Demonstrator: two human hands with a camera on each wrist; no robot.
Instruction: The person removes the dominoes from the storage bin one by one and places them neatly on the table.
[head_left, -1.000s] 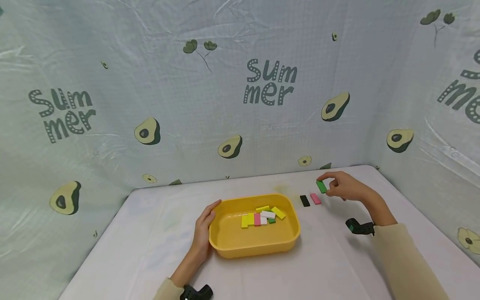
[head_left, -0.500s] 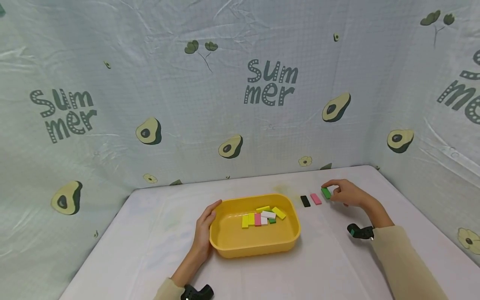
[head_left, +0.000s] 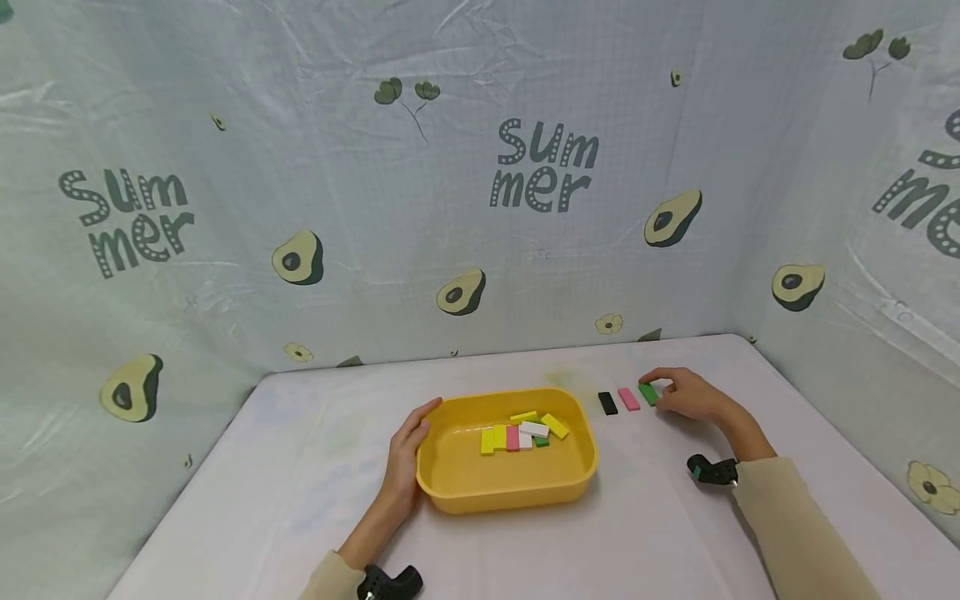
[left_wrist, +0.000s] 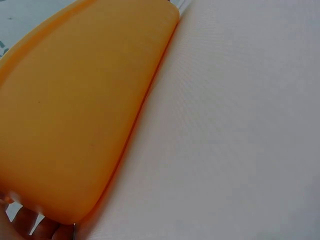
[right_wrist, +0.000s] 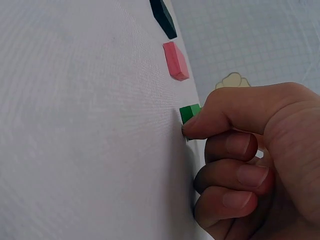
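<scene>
A yellow plastic tray (head_left: pixel 510 492) stands mid-table, holding several small yellow, pink, white and green blocks. Against its left wall rests my left hand (head_left: pixel 405 458), fingers lying along the outside; in the left wrist view the fingers (left_wrist: pixel 47 227) touch the tray's end. To the right of the tray, my right hand (head_left: pixel 690 395) pinches a green block (head_left: pixel 648 393) between thumb and index finger, down at the table. The other right-hand fingers are curled in. A pink block (head_left: pixel 628 399) and a black block (head_left: pixel 607 403) lie just left of the green one, in a row.
The white-covered table (head_left: pixel 300 483) meets a printed curtain (head_left: pixel 360 208) along its back edge, and the curtain continues on the right. Each wrist carries a black camera mount, one (head_left: pixel 712 470) below the right hand.
My right hand has lowered the green block from above the table down beside the pink block, lining it up with the row. The left hand and tray stay in place.
</scene>
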